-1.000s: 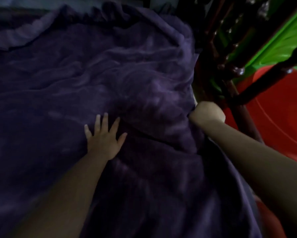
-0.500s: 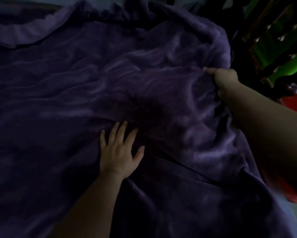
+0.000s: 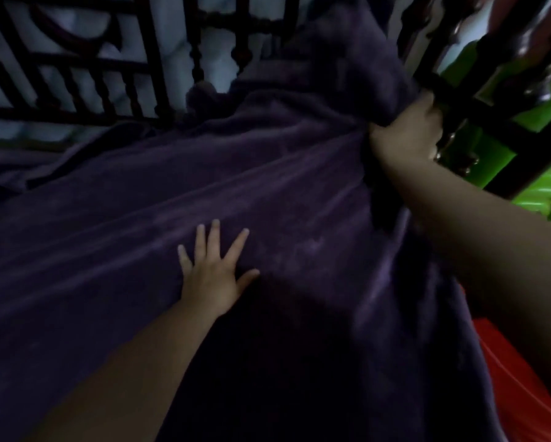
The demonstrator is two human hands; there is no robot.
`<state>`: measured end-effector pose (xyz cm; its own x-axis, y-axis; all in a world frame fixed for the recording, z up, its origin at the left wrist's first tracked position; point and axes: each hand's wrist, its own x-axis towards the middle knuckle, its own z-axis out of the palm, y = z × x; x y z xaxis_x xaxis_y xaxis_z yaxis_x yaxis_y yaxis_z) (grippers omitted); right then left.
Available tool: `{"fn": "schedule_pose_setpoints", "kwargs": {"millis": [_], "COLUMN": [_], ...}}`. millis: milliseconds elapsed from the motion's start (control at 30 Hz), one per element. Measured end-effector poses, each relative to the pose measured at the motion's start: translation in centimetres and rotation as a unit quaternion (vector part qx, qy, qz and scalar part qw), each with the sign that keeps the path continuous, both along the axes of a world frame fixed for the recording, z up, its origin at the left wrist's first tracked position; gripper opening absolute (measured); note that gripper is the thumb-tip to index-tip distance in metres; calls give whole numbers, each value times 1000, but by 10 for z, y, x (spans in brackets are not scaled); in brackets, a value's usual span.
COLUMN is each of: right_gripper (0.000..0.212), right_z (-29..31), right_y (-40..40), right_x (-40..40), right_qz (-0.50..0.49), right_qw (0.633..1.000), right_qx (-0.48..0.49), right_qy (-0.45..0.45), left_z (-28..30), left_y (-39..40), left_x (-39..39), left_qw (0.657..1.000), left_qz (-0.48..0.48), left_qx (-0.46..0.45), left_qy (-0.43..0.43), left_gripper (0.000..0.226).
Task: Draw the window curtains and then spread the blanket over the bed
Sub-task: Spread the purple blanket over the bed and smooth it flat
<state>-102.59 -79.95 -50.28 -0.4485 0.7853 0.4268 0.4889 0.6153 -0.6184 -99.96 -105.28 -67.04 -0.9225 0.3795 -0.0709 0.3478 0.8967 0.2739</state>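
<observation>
A dark purple plush blanket (image 3: 204, 193) covers the bed across most of the view, with long folds running toward the upper right. My left hand (image 3: 215, 272) lies flat on it near the middle, fingers spread, holding nothing. My right hand (image 3: 406, 135) is closed on a bunched corner of the blanket at the upper right, held up beside the dark wooden bed post (image 3: 459, 100). The blanket rises from the bed to that grip. No curtains are in view.
A dark carved wooden bed frame (image 3: 153, 68) with lattice bars runs along the far edge, pale wall behind it. Turned posts stand at the right, with bright green surfaces (image 3: 503, 167) beyond. A red object (image 3: 516, 384) sits at the lower right beside the bed.
My right hand has carried the blanket's corner up and away toward the far right bed post, pulling the folds taut. The left hand stays flat on the blanket. The view has tilted up.
</observation>
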Motion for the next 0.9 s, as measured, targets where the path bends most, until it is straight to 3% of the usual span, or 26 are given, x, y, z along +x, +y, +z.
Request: {"fn": "schedule_pose_setpoints", "kwargs": {"millis": [67, 100, 167, 300, 367, 500, 700, 800, 900], "right_gripper": [55, 55, 59, 65, 68, 69, 63, 62, 61], "right_z": [-38, -61, -113, -218, -250, -287, -295, -293, -284], "right_y": [-1, -4, -17, -55, -66, -64, -55, -57, -71], "right_x": [-3, 0, 11, 56, 73, 83, 80, 78, 79], "right_qz": [-92, -71, 44, 273, 311, 315, 316, 305, 267], "right_qw": [989, 985, 963, 856, 832, 863, 872, 863, 843], "right_qx": [-47, -32, 1, 48, 43, 34, 20, 24, 55], "right_qy": [-107, -157, -266, -437, -458, -393, -374, -403, -463], "left_z": [-15, -26, -50, -101, -113, -122, -97, -97, -100], "left_y": [7, 11, 17, 20, 20, 22, 5, -22, -29], "left_x": [-9, -11, -12, -6, -8, -15, -3, 34, 62], "left_qw": [997, 995, 989, 987, 991, 992, 979, 952, 947], "left_qz": [-21, -33, -38, -20, -13, -15, -79, -184, -190], "left_qx": [-30, -48, -80, -101, -93, -94, -12, -89, -175], "left_qy": [-60, -85, -115, -122, -90, -81, -187, -226, -189], "left_gripper": [71, 69, 66, 65, 65, 65, 78, 111, 115]}}
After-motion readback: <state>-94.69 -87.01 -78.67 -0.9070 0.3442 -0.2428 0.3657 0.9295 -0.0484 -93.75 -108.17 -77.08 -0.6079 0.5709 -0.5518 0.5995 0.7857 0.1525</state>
